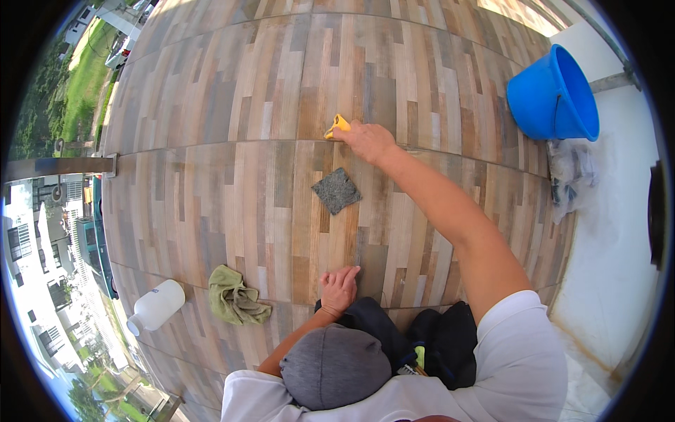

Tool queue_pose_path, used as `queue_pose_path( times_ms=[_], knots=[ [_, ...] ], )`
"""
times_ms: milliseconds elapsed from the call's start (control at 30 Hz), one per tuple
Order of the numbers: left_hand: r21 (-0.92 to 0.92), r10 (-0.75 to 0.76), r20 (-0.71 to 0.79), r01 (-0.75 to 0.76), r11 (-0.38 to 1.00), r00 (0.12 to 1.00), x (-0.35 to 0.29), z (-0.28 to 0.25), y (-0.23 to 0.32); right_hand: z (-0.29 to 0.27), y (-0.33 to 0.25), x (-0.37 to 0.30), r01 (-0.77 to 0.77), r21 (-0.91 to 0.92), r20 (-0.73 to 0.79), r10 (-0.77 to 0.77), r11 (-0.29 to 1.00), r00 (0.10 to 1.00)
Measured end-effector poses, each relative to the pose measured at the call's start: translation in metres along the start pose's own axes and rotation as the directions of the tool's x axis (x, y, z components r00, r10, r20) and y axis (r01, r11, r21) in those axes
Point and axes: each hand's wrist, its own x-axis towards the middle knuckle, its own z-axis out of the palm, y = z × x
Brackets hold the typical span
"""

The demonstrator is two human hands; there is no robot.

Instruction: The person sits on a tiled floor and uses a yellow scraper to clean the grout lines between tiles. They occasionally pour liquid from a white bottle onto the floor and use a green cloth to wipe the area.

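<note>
My right arm stretches forward over the wood-look tile floor (232, 176), and my right hand (369, 142) is closed on a small yellow object (338, 126). Its shape suggests a hand tool, but the grip hides its exact kind. It is at a joint line between the tiles. Nearer to me, a square dark grey scouring pad (337, 191) lies flat on the floor, with neither hand touching it. My left hand (339, 290) is close to my knees, fingers stretched out and holding nothing; whether it leans on the floor cannot be made out.
A crumpled olive-green cloth (235, 295) lies to the left, beside a white plastic bottle (158, 307) on its side. At the right wall stand a blue bucket (541, 102) and a clear plastic bag (568, 172). A metal railing post (60, 167) borders the left side.
</note>
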Motion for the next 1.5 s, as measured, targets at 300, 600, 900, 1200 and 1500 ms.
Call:
queue_pose_path(
  times_ms=[300, 600, 900, 1200, 1500],
  knots=[
    [-0.018, -0.022, 0.017, 0.023, 1.000, 1.000, -0.003, -0.002, -0.001, -0.001, -0.003, -0.008, -0.016, 0.022, 0.069, 0.014, 1.000, 0.998],
    [-0.025, -0.026, -0.015, 0.026, 0.999, 1.000, -0.003, -0.005, -0.002, 0.004, -0.014, 0.006, -0.042, 0.054, 0.037, 0.040, 0.998, 0.999],
    [-0.029, -0.002, -0.015, 0.002, 1.000, 1.000, 0.001, -0.005, -0.001, -0.009, -0.023, 0.031, -0.074, 0.070, 0.008, 0.074, 0.995, 0.997],
    [-0.018, 0.007, -0.017, -0.007, 1.000, 1.000, -0.001, -0.004, 0.001, 0.003, -0.024, 0.015, -0.129, 0.074, 0.023, 0.128, 0.989, 0.992],
    [-0.044, -0.016, -0.028, 0.014, 0.999, 0.999, -0.005, -0.001, -0.004, -0.007, 0.037, -0.015, -0.241, 0.495, -0.093, 0.326, 0.835, 0.941]
  ],
)
